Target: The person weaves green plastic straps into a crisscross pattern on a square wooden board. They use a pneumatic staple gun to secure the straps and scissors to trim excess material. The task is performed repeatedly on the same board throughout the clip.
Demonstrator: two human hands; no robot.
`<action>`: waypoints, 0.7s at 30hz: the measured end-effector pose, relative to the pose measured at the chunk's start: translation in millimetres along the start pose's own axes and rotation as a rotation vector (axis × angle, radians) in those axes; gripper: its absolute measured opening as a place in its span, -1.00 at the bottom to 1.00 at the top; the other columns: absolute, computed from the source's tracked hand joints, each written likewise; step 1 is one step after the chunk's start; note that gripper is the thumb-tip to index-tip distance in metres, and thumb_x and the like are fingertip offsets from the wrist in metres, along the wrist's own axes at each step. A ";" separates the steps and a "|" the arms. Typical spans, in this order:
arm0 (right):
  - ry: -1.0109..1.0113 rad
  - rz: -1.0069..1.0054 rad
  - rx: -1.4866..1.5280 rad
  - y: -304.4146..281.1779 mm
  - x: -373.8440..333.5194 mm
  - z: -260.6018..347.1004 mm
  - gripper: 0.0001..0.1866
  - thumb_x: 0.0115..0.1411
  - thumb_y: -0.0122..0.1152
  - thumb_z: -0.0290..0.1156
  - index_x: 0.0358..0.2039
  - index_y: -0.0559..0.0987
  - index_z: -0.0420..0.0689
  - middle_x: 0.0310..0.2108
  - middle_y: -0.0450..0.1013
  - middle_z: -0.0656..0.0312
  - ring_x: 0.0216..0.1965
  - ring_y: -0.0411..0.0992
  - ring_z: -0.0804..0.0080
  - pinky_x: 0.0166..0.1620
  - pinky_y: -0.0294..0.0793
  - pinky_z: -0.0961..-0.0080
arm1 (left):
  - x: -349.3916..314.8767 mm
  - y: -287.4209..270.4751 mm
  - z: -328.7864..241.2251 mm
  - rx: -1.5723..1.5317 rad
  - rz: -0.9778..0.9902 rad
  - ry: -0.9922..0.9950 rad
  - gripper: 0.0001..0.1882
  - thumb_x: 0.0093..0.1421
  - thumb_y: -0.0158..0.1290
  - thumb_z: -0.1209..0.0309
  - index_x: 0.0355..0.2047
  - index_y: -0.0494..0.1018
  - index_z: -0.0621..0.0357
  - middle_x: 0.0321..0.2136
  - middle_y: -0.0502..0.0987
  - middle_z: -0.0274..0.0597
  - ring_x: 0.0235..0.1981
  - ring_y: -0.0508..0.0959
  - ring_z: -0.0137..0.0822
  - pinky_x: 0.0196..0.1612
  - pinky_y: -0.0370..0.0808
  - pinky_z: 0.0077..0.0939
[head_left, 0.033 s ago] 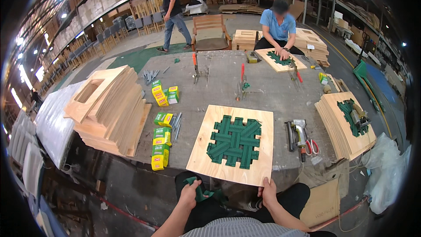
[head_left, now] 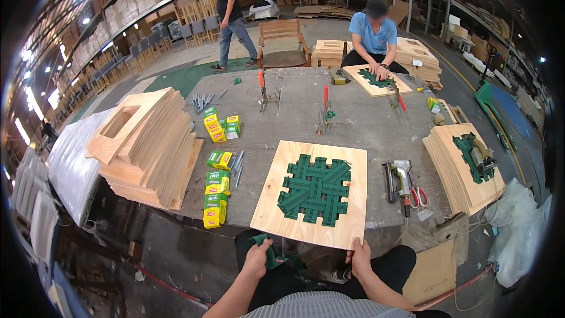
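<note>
A square pale wooden board (head_left: 269,200) lies at the table's near edge, its front edge jutting over my lap. Across its middle, green webbing straps (head_left: 316,191) are woven over and under, with one more band laid diagonally. My right hand (head_left: 361,257) grips the board's near right corner, thumb on top and fingers mostly hidden below. Just off the front left edge, my left hand (head_left: 256,259) is closed around a loose green webbing strap (head_left: 275,257) that hangs over my dark trousers.
Left stands a stack of wooden frames (head_left: 147,153). Green and yellow boxes (head_left: 216,185) line the board's left. A staple gun (head_left: 403,182) and red-handled scissors (head_left: 419,197) lie right, before another board stack (head_left: 450,165). Across the grey table (head_left: 282,112), a co-worker (head_left: 375,35) handles a strapped board; another person (head_left: 228,12) walks behind.
My left hand has shifted very slightly to the right with the strap. The walking person has edged a little left. The board and my right hand look the same.
</note>
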State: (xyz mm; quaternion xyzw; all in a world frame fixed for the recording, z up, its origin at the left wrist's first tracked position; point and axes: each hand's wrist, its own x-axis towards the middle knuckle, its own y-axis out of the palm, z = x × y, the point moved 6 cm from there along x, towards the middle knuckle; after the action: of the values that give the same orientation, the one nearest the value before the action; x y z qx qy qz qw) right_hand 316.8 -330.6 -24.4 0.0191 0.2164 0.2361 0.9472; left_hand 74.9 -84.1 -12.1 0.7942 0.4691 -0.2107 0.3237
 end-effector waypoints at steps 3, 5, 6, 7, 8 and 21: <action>0.006 -0.030 0.060 10.2 6.4 -5.3 -0.69 0.57 -0.11 -0.14 -0.17 0.40 -0.12 -0.57 0.33 0.31 -0.70 0.25 0.54 -0.64 0.35 0.54 | 9.1 25.7 -12.3 -0.025 -0.011 0.042 -0.67 0.51 -0.10 0.29 0.14 0.35 0.25 0.03 0.48 -0.10 -0.10 0.60 -0.13 -0.30 0.76 -0.03; 0.005 -0.048 0.064 10.7 11.8 -6.6 -0.70 0.56 -0.10 -0.14 -0.16 0.40 -0.12 -0.58 0.32 0.33 -0.70 0.24 0.55 -0.65 0.34 0.54 | 10.6 38.5 -16.5 -0.022 -0.035 0.049 -0.66 0.53 -0.14 0.28 0.15 0.34 0.24 0.03 0.47 -0.10 -0.11 0.60 -0.14 -0.29 0.75 -0.04; -0.002 -0.061 0.056 9.2 15.5 -5.9 -0.70 0.56 -0.10 -0.13 -0.16 0.40 -0.12 -0.58 0.32 0.33 -0.70 0.24 0.55 -0.65 0.34 0.55 | 8.2 45.2 -18.1 0.005 -0.040 0.048 -0.66 0.54 -0.16 0.28 0.16 0.33 0.24 0.03 0.47 -0.10 -0.11 0.61 -0.15 -0.29 0.75 -0.04; -0.017 -0.073 0.052 8.6 21.3 -2.4 -0.70 0.56 -0.10 -0.13 -0.16 0.40 -0.12 -0.58 0.32 0.33 -0.70 0.24 0.56 -0.64 0.34 0.55 | 6.6 53.1 -24.3 0.032 -0.040 0.054 -0.66 0.54 -0.18 0.27 0.16 0.33 0.23 0.03 0.47 -0.10 -0.11 0.61 -0.15 -0.29 0.75 -0.04; -0.020 -0.074 0.059 7.6 27.3 1.2 -0.70 0.56 -0.09 -0.13 -0.15 0.41 -0.11 -0.58 0.31 0.34 -0.70 0.24 0.56 -0.64 0.34 0.55 | 5.2 61.2 -30.7 0.041 -0.018 0.047 -0.66 0.55 -0.18 0.26 0.16 0.33 0.23 -0.01 0.48 -0.13 -0.14 0.61 -0.16 -0.28 0.74 -0.05; 0.119 -0.059 -0.024 -5.7 17.1 10.1 -0.73 0.51 0.02 -0.13 -0.08 0.44 -0.09 -0.54 0.37 0.28 -0.67 0.31 0.51 -0.62 0.35 0.49 | 36.4 128.2 -93.4 0.809 0.124 0.951 -0.53 0.54 -0.17 0.24 0.31 0.37 0.25 0.18 0.51 0.03 0.22 0.47 -0.04 0.19 0.49 -0.16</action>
State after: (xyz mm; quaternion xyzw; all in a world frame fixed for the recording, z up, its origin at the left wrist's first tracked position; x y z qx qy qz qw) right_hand 337.1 -327.1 -22.8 -0.0125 0.2699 0.2112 0.9393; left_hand 207.9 -40.4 70.8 0.8864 0.3980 0.0242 -0.2350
